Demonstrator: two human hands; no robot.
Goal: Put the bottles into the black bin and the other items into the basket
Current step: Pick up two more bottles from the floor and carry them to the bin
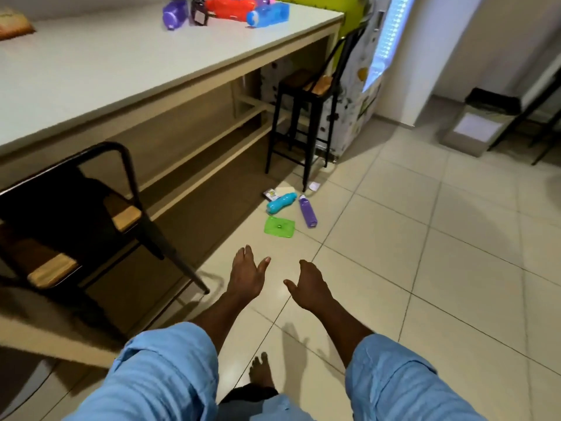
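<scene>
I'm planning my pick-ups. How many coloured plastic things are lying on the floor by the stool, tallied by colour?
Teal: 1, the teal bottle
Purple: 1, the purple bottle
Green: 1, the green lid, flat and square
Total: 3

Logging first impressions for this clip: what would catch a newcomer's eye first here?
The left hand and right hand hover open and empty over the tiled floor. Beyond them, near a black stool, lie a teal bottle, a purple bottle and a green lid. Bright bottles lie at the far end of the white table.
</scene>
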